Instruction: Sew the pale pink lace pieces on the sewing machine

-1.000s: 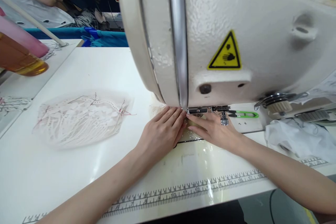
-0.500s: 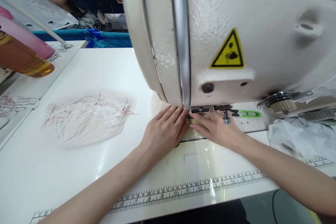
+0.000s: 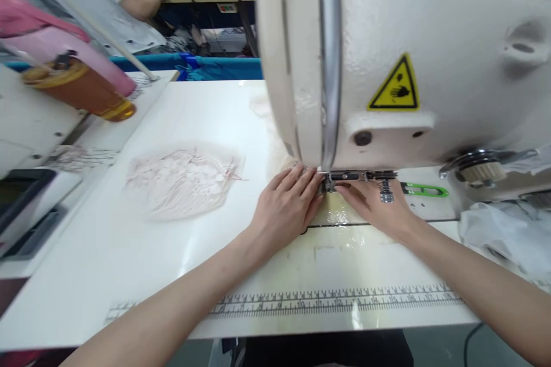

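Observation:
My left hand (image 3: 287, 200) lies flat with its fingers stretched out, pressing a thin pale fabric (image 3: 279, 146) on the sewing machine bed just left of the presser foot (image 3: 329, 182). Much of that fabric is hidden by the hand and the machine head. To the right of the foot, my right hand (image 3: 379, 203) rests low, thumb extended toward the needle area. Its other fingers are partly covered by the machine's metal parts, and I see nothing gripped in it. The sewing machine (image 3: 387, 23) stands over both hands.
A pile of pale lace pieces (image 3: 185, 183) lies on the table at left. Green thread snips (image 3: 426, 190) and white cloth (image 3: 503, 235) are at right. A brown drink cup (image 3: 81, 89) and pink bottle (image 3: 86, 54) stand left. Another person's arm (image 3: 146, 3) shows behind.
The camera view has turned left, so the scene sits further right. More pale fabric shows behind the machine head. Both hands stay beside the presser foot.

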A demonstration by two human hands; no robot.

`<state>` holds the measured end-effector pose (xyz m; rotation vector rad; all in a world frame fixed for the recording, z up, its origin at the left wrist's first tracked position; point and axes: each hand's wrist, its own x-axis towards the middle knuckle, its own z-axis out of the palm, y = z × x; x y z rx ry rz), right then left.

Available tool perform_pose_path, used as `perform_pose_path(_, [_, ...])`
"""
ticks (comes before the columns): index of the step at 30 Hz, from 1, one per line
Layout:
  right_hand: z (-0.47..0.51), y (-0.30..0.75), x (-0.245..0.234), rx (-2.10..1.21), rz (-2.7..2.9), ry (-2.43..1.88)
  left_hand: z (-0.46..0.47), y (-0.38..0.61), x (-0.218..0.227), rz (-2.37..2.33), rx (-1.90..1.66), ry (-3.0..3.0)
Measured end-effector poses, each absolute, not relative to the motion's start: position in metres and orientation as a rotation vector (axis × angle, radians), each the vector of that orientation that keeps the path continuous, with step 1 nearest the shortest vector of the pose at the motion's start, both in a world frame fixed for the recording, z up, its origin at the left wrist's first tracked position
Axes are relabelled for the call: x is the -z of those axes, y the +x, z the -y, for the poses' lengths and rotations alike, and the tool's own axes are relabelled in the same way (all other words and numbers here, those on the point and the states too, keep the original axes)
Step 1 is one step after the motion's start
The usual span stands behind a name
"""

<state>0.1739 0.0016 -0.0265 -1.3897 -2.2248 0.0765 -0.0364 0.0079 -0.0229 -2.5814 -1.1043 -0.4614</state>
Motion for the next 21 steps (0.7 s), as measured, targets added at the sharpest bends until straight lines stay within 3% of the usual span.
perform_pose_path(6, [-0.005, 0.180, 0.040, -0.043, 2.186, -1.278, -0.005, -0.051, 0.006, 1.083, 0.383, -2.448])
perform_pose_path(11, [-0.004, 0.182, 0.046, -0.007, 2.152, -1.266, -0.008, -0.108, -0.022, 1.898, 0.298, -2.139])
perform_pose_path(14, [-0.004, 0.180, 0.050, 0.021, 2.143, -1.273, -0.005, -0.138, -0.019, 2.218, 0.547, -2.073])
perform_pose_path(21, [-0.007, 0.180, 0.053, -0.019, 2.162, -1.188, -0.006, -0.173, -0.003, 2.343, 1.120, -1.985])
